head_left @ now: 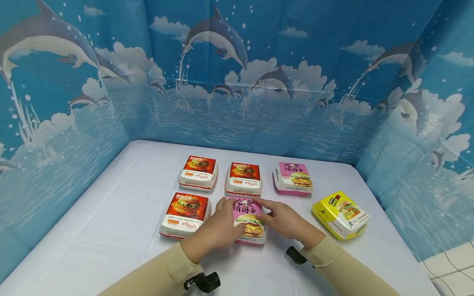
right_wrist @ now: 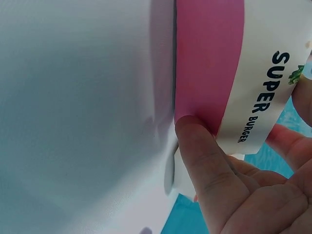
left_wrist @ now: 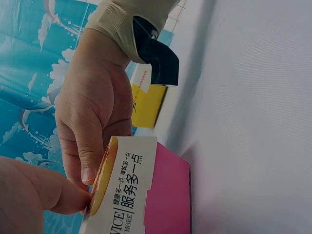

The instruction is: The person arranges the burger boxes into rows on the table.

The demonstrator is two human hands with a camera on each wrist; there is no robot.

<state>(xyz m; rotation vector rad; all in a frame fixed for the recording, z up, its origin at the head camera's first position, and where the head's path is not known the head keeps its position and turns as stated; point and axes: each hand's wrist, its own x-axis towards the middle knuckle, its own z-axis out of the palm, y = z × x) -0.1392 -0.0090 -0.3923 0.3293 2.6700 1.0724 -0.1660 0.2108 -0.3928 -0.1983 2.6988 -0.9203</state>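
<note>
A pink-and-white burger box (head_left: 249, 211) sits at the front middle of the table between both hands. My left hand (head_left: 221, 227) holds its left side, the thumb lying over the lid. On the opposite side, my right hand (head_left: 284, 220) grips the far right corner, with its thumb on the lid's edge. In the right wrist view a fingertip of the right hand (right_wrist: 229, 190) presses the pink lower wall, beside the "SUPER BURGER" print. The left wrist view shows the left thumb (left_wrist: 44, 190) on the lid, close to the right hand's fingertips.
Three red-and-white burger boxes stand nearby: one front left (head_left: 185, 213), one back left (head_left: 198, 172), one behind the held box (head_left: 243, 179). Another pink box (head_left: 293, 179) is at back right, a yellow box (head_left: 341, 214) at right. Dolphin-print curtains (head_left: 237, 102) surround the white table (head_left: 111, 213).
</note>
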